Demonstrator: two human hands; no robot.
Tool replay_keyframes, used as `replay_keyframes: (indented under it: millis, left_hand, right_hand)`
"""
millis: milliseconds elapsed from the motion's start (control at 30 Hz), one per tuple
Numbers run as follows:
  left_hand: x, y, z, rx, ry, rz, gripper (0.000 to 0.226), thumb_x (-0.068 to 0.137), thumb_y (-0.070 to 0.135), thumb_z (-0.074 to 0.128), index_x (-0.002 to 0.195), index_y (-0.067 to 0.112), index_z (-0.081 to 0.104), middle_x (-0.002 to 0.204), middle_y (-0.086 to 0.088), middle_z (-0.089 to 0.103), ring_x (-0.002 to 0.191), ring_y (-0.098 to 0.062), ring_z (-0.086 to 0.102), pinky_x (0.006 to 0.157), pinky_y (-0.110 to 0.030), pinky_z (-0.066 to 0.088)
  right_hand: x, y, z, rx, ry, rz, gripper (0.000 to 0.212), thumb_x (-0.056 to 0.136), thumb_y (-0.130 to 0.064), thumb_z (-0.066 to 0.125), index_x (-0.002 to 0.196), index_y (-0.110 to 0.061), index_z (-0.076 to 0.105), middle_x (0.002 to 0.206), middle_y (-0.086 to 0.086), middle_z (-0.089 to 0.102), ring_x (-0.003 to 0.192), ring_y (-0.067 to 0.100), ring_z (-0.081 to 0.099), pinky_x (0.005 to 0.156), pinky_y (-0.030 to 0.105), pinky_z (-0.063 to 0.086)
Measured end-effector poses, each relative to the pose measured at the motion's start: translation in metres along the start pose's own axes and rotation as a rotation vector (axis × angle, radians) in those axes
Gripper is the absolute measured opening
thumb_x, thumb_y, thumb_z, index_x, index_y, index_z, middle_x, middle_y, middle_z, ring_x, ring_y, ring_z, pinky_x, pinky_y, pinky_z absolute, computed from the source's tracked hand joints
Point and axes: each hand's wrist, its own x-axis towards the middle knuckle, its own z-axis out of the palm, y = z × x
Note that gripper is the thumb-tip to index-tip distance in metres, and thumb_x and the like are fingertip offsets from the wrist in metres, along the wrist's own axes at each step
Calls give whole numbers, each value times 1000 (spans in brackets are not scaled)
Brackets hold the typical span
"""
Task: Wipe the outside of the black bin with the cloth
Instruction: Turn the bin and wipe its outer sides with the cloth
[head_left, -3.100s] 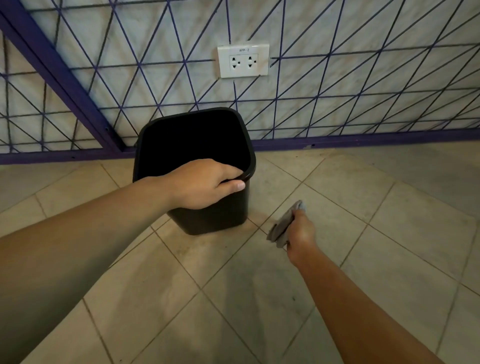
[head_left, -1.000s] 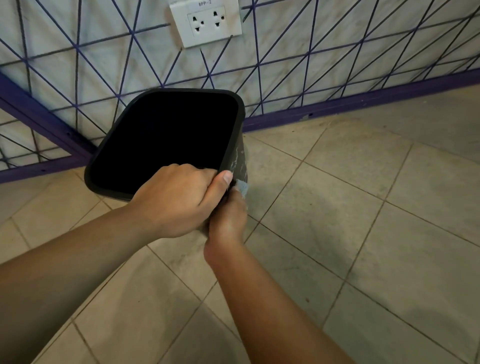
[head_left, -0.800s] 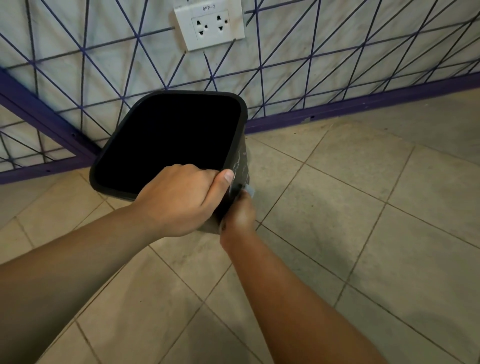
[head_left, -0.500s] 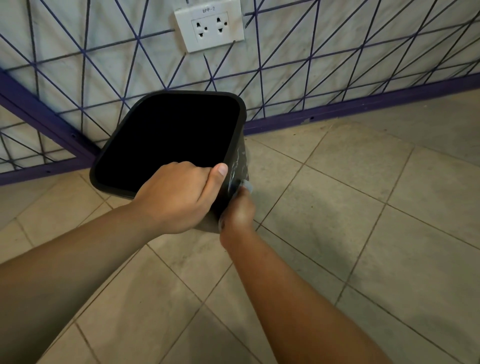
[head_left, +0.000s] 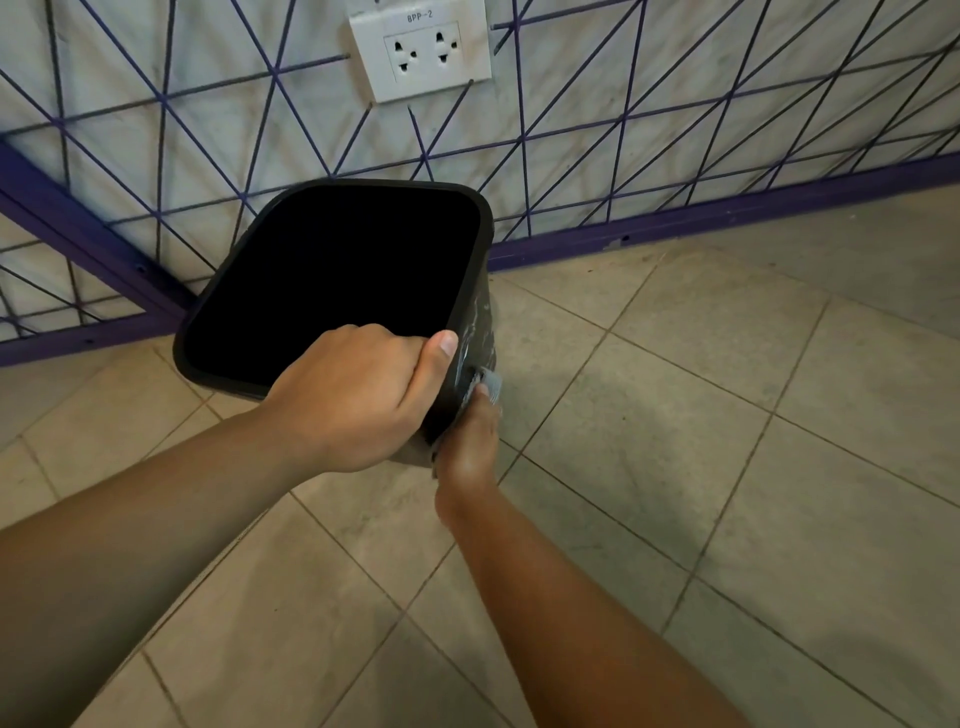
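The black bin (head_left: 332, 275) is tilted on the floor at 12 o'clock, its rim gripped by the left hand (head_left: 358, 400). The cloth (head_left: 491, 387), clutched in the right hand (head_left: 467, 441), has been brought against the bin's right wall; wiping is judged underway.

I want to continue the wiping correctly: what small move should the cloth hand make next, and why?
Probably slide the right hand with the grey cloth farther along the black plastic bin's streaked side wall, while the left hand grips the rim.
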Motion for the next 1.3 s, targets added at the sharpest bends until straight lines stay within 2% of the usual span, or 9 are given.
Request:
replay_keyframes:
  millis: [67, 167, 367, 533, 667, 900, 1000, 1167, 1300]
  left_hand:
    - [1, 0, 0, -4, 5, 4, 56, 102, 42, 16, 55, 24, 40, 44, 3, 40, 40, -10, 40, 48, -23, 21]
    - [1, -1, 1, 5, 11, 5, 60, 104, 43, 15, 54, 23, 42, 43, 4, 39, 38, -9, 39, 47, -26, 22]
    - [4, 1, 0, 50, -15, -16, 53, 97, 47, 17, 56, 24, 41, 45, 4, 39, 41, -10, 38, 47, -30, 23]
    - [5, -2, 0, 46, -22, -27, 53, 97, 47, 19, 55, 23, 42, 45, 5, 39, 41, -9, 38, 47, -29, 22]
    - [5, -2, -1, 45, -14, -4, 53, 98, 45, 20, 54, 23, 41, 44, 5, 38, 40, -9, 37, 47, -27, 20]
    - [6, -2, -1, 50, -6, -6, 50, 98, 45, 19, 55, 27, 38, 45, 5, 40, 41, -9, 39, 47, -26, 22]
    - [6, -2, -1, 45, -4, -10, 51, 97, 46, 18, 56, 26, 40, 46, 6, 42, 42, -8, 41, 47, -27, 24]
    - [7, -5, 1, 54, -4, -17, 52, 97, 48, 18, 56, 25, 41, 46, 5, 41, 42, -10, 41, 47, -30, 23]
    - [6, -4, 1, 48, -3, -12, 52, 98, 47, 18, 58, 25, 42, 47, 4, 41, 43, -10, 42, 47, -29, 24]
  right_hand:
    - [14, -4, -2, -8, 29, 65, 104, 72, -83, 42, 164, -33, 36, 169, 4, 37, 153, 30, 40, 120, 52, 43]
    - [-9, -14, -1, -30, -15, 52, 76, 99, -66, 45, 165, -29, 37, 166, 6, 40, 147, 31, 47, 88, 32, 53]
    - [24, 3, 0, 74, 49, 61, 118, 52, -82, 45, 160, -36, 43, 167, 3, 41, 148, 29, 45, 123, 54, 39]
    - [-10, 2, 3, 49, -42, -6, 102, 69, -78, 45, 161, -34, 42, 168, 7, 39, 150, 30, 45, 119, 57, 44]
    - [13, -4, 0, 34, 22, 30, 101, 70, -77, 44, 162, -35, 41, 169, 4, 37, 150, 31, 44, 101, 47, 55]
    - [-4, 4, -3, -66, -37, -99, 106, 69, -85, 35, 165, -39, 33, 172, 3, 34, 157, 27, 34, 125, 59, 35]
    - [13, -6, -2, -69, 2, -11, 106, 68, -82, 39, 164, -35, 37, 170, 3, 38, 155, 29, 37, 118, 50, 45]
    - [-4, 10, -1, -43, -56, -63, 97, 75, -77, 40, 162, -35, 39, 167, 8, 39, 149, 33, 45, 114, 58, 48]
    - [24, -5, -6, -73, -27, -8, 70, 95, -63, 39, 153, -28, 53, 152, 8, 57, 130, 26, 58, 87, 37, 56]
